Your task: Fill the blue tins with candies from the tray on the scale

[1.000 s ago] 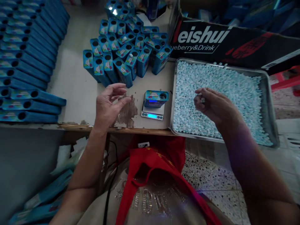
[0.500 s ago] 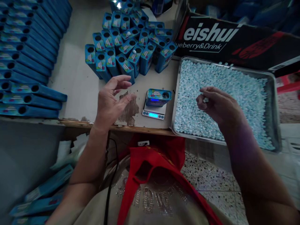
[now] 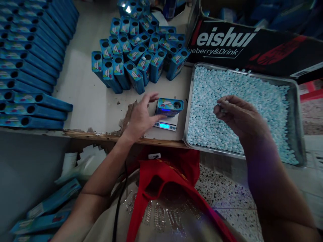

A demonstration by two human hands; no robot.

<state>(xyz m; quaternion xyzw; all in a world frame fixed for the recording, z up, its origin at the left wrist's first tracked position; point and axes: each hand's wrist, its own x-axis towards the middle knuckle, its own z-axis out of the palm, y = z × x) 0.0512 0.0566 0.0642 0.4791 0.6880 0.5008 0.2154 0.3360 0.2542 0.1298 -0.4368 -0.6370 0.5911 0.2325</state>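
Note:
A blue candy box (image 3: 170,103) with a round hole in its top stands on a small digital scale (image 3: 164,126) with a lit display. My left hand (image 3: 145,114) is at the box's left side, thumb and fingers spread around that end; whether they touch it I cannot tell. Over the metal tray (image 3: 214,151) of pale blue and white candies (image 3: 209,117), my right hand (image 3: 238,114) is closed, with a few candies pinched at its fingertips.
Several upright blue boxes (image 3: 136,72) stand beyond the scale, two with a candy on top. Rows of blue boxes (image 3: 30,77) lie at the left. A black carton (image 3: 242,43) stands behind the tray. More boxes (image 3: 54,198) lie below the table's left edge.
My left hand has moved right, from beside the scale to the box on it. My right hand stays over the tray, shifted only slightly, still pinching candies.

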